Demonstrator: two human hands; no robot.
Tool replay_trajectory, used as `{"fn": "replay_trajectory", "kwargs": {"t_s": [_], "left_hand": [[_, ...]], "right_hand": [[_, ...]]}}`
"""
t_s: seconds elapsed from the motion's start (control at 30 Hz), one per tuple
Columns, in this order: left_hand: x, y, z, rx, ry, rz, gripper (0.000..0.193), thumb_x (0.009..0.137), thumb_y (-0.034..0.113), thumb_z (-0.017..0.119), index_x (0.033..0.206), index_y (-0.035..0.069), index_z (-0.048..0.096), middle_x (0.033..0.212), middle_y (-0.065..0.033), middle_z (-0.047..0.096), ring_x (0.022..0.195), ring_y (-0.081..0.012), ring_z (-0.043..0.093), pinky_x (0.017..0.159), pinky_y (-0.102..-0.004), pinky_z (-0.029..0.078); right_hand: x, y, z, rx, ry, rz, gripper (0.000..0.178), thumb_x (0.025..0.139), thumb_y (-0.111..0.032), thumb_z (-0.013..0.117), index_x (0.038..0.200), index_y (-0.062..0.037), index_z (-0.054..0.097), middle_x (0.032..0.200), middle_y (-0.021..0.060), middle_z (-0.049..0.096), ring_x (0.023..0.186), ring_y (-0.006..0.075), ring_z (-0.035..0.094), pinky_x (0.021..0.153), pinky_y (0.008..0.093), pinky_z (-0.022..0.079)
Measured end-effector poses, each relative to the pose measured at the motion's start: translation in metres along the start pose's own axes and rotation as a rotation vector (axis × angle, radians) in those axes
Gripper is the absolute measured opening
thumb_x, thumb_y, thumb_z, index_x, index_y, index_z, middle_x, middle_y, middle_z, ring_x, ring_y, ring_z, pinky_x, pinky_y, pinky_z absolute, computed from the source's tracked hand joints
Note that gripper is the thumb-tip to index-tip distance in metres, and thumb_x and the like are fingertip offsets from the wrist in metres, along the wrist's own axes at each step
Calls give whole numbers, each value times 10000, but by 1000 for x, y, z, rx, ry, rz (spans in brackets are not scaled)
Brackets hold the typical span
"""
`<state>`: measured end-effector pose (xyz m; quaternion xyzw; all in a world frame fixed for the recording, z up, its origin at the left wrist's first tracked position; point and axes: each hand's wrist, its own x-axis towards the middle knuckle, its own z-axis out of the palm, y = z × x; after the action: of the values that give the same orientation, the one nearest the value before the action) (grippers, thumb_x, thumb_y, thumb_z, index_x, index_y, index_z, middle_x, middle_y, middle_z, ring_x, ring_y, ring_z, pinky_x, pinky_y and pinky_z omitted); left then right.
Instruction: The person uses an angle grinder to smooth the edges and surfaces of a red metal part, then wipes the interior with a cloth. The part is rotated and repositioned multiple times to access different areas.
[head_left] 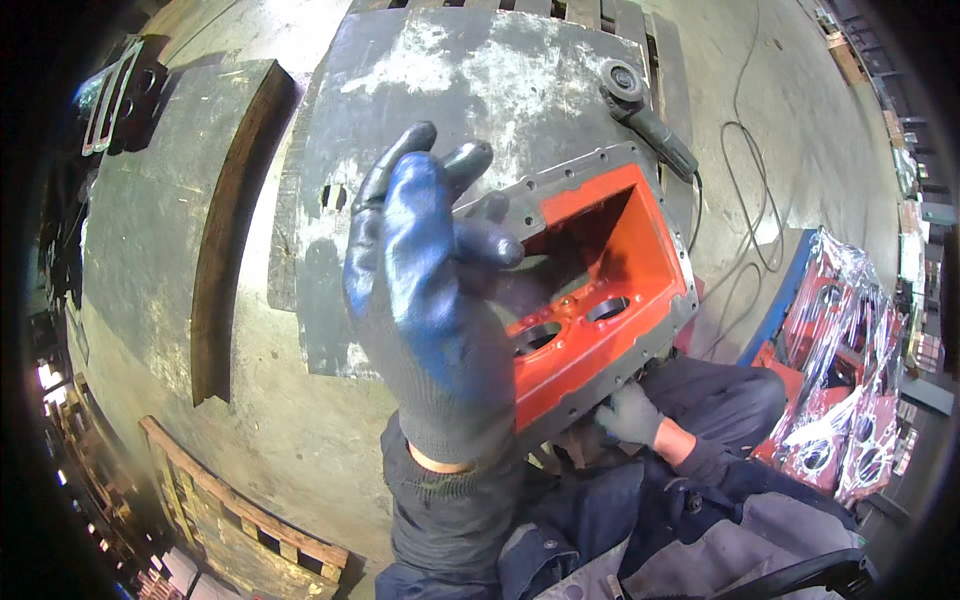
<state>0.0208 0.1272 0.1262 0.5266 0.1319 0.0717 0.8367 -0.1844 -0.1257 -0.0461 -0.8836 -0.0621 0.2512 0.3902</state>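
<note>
In a grey and blue coated glove, my left hand (425, 250) is raised close in view, fingers apart and slightly bent, with nothing in it. Behind it sits a box-shaped metal housing (590, 350), painted orange-red inside, with a bare grey flange with bolt holes. Two round openings show in the housing's floor. My left hand and wrist cover part of its left side. My gloved right hand (632, 413) is at the flange's near edge, its fingers curled against the rim and partly hidden.
An angle grinder (650, 125) lies beyond the housing on a worn dark board (400, 90); a cable (765, 200) loops over the floor. Film-wrapped red castings (840, 370) stand at the right. A rusty steel beam (228, 240) and a wooden pallet (240, 510) are at the left.
</note>
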Motion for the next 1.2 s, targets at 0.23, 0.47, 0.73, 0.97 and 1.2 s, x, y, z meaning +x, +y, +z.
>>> {"fn": "replay_trajectory", "kwargs": {"t_s": [0.23,0.47,0.73,0.97,1.2], "left_hand": [[0,-5,-2,3,-29,50,444,1120,249,524,1502,23,524,1566,-221,481,1266,-304,639,1001,-489,594],[4,-20,-4,259,-80,311,460,1133,273,498,1485,-23,524,1383,-221,640,903,-153,668,963,-405,583],[13,-13,0,-127,60,5,498,1080,350,612,1355,-66,598,1049,-142,739,782,-137,634,850,-351,570],[5,5,-4,-204,58,-57,469,1077,348,619,1374,-16,607,1072,-137,736,761,-105,623,735,-306,555],[-34,-33,44,-36,-99,79,477,963,152,742,1392,10,589,985,-100,698,828,-154,669,782,-309,568]], "right_hand": [[-17,89,101,375,354,134,440,881,-204,659,1299,-66,648,1292,175,659,1026,397,689,941,503,547],[-16,25,40,-220,64,195,379,928,-196,632,1280,-63,669,1290,218,677,1098,449,668,960,540,538],[3,7,-6,-123,-317,203,443,966,-237,623,1369,-60,675,1301,192,719,1199,373,674,1037,425,524],[-73,-72,-197,-502,-453,171,557,861,-308,795,1353,-69,691,1265,145,746,1116,307,730,991,409,547],[-35,-102,-279,-84,-193,351,542,906,-248,794,1399,-62,668,1066,89,771,862,179,715,811,347,564]]}}
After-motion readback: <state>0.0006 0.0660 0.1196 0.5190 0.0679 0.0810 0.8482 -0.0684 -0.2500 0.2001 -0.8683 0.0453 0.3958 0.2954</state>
